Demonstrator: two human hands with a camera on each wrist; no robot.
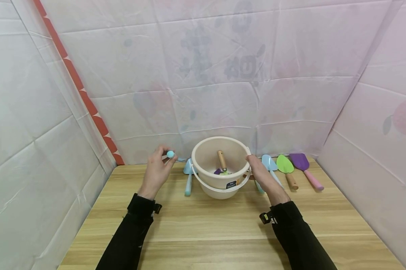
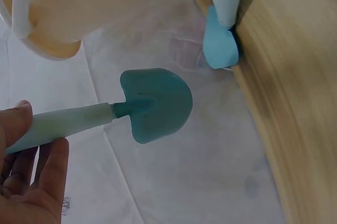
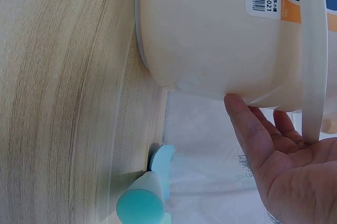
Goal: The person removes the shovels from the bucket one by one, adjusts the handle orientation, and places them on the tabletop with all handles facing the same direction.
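**Teal shovel in my left hand, right hand on the bucket**

My left hand (image 1: 157, 167) is raised above the table (image 1: 203, 232), toward its far left corner, just left of the cream bucket (image 1: 219, 165). My thumb and fingers are curled round the pale handle of a small teal shovel (image 2: 155, 105). From my head I see mostly the round end of the handle between my fingertips. The wrist view shows the blade pointing away from my palm, in the air, clear of the bucket and of the table edge.

My right hand (image 1: 261, 174) lies against the right side of the bucket, fingers fairly straight and loosely spread along its wall near the rim. The right wrist view shows my thumb touching the wall and my fingers behind the white bail handle (image 3: 313, 55); I am not gripping anything with that hand.

The bucket stands near the middle of the table's far edge. Inside it a tool with a wooden handle (image 1: 221, 160) leans upright, with something purple and green at its foot that I cannot make out clearly.

A light blue shovel (image 1: 188, 176) lies on the table just left of the bucket. To the right of my right hand, along the far edge, lie another blue shovel (image 1: 268, 163), a green shovel (image 1: 285, 167) and a purple shovel (image 1: 302, 163) with a pink handle.
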